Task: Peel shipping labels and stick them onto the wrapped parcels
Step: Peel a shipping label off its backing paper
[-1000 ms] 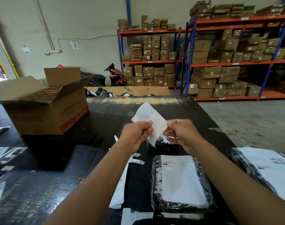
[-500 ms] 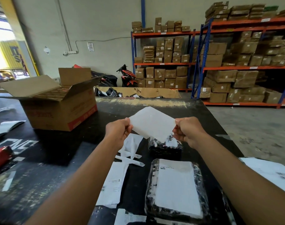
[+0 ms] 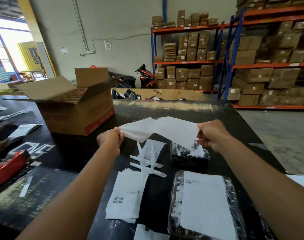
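Now both hands are separating a shipping label point(image 3: 175, 133) from its backing point(image 3: 137, 130).
Left hand point(image 3: 110, 140) is pinching the nine o'clock edge, right hand point(image 3: 212, 135) the three o'clock edge, above the small parcel point(image 3: 186, 159); slackening, I judge, is risking the adhesive folding onto itself.

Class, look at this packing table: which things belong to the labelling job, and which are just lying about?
In the job: left hand, right hand, the label sheet both pinch, small wrapped parcel, labelled parcel, loose labels.
Lying about: open cardboard box, red object, motorbike, shelved cartons.
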The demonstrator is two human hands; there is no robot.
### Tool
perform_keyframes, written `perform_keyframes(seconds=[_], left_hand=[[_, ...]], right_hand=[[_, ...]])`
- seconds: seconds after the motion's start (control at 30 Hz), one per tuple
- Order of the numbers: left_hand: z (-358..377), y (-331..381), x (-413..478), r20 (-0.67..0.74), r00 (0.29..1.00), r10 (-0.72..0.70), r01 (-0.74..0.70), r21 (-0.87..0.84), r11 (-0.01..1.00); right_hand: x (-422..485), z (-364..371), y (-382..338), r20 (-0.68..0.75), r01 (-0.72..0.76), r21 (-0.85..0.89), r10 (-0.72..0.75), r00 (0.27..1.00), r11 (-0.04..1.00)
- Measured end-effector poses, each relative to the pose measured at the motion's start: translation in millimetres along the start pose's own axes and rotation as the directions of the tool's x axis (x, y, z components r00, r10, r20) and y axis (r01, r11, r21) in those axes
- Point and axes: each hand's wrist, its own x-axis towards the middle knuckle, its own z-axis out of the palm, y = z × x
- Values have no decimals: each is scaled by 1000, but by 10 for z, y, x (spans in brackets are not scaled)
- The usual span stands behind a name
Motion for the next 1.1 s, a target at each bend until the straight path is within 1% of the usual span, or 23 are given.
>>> perform_keyframes(seconds=[0.07,0.17,0.27,0.33,0.37,0.43,0.47,0.53,0.6,0.7,0.77,0.83,0.87,0.93,0.97,1.03,1.07,1.1], left_hand=[[10,37,121,-30,1000,4,-5,-30,1000],[32,13,307,-54,998,-29,23,-107,994],[33,-79,542,41,999,7,-5,-55,999],[29,-121,688,46,999,5,-2,-52,999],[35,-158,751,29,999,16,-16,-3,1000],[96,-250,843,-3,1000,-18,19,97,995],[136,-308,875,4,999,-39,38,140,989],[193,-469,937,75,994,-81,59,259,964],[203,-620,994,113,988,-109,58,378,924],[166,-816,1072,125,987,-105,21,541,841],[130,-892,1124,169,976,-134,2,614,789],[121,-967,1183,245,961,-131,-67,661,748],[116,-965,1193,210,971,-114,-56,665,745],[112,-972,1156,176,984,16,-142,737,660],[128,-945,1101,224,973,49,-212,795,569],[164,-887,1010,302,932,201,-362,788,497],[210,-861,964,343,910,231,-414,746,522],[289,-814,868,423,873,243,-485,697,529]], right_hand=[[48,36,8,-25,-4,12,4,1000,1000],[139,91,-1,-78,-14,28,16,997,1000],[224,143,-24,-148,-42,59,50,988,997],[280,157,-37,-171,-52,97,69,983,994],[314,167,-35,-166,-54,117,73,983,992],[378,202,-15,-149,-60,140,81,985,988],[389,232,-7,-141,-62,147,83,986,987],[411,305,20,-124,-55,154,74,990,987],[424,376,39,-112,-43,151,60,992,988],[412,448,41,-109,-22,147,38,993,989],[401,475,40,-120,-10,142,27,992,990],[369,493,39,-133,3,129,14,991,992],[352,503,38,-135,8,119,8,991,993],[319,520,33,-129,22,86,-11,992,996],[305,530,30,-127,33,60,-25,992,998],[283,548,28,-117,65,-2,-65,991,998],[279,553,27,-109,90,-45,-94,990,995],[276,559,23,-98,125,-99,-135,986,987]])
